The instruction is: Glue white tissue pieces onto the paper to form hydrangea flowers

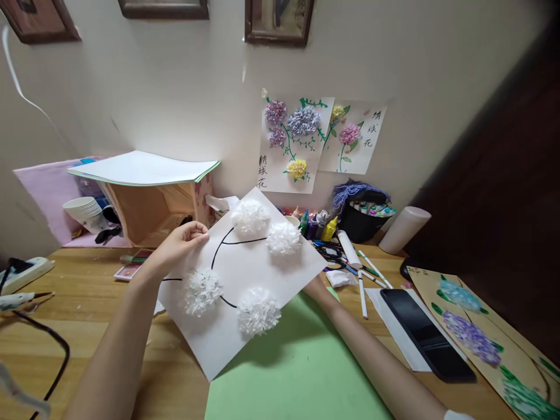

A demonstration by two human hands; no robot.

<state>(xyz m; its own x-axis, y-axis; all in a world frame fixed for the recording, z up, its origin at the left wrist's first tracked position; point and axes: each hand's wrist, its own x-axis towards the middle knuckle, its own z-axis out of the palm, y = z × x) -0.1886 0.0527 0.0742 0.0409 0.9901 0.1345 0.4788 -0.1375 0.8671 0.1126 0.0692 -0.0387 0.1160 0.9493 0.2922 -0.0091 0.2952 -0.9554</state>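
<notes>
A white sheet of paper [245, 268] is held up at a tilt above the desk, one corner pointing down. Four black stem lines aside, it bears several fluffy white paper flowers [259, 312] joined to dark drawn strokes. My left hand [189, 238] pinches its upper left edge between thumb and fingers. Behind the right corner is my right hand [314, 287]; only the wrist side shows, and its fingers are hidden by the paper. Below the raised picture, a green sheet [297, 373] lies flat on the wooden desk.
A phone [426, 332] lies at right beside a flower picture [476, 338]. Pens [362, 294], scissors [330, 251] and paint bottles [329, 228] crowd the back. An open box [153, 204] stands back left; a power strip [28, 274] and black cable [61, 338] lie left.
</notes>
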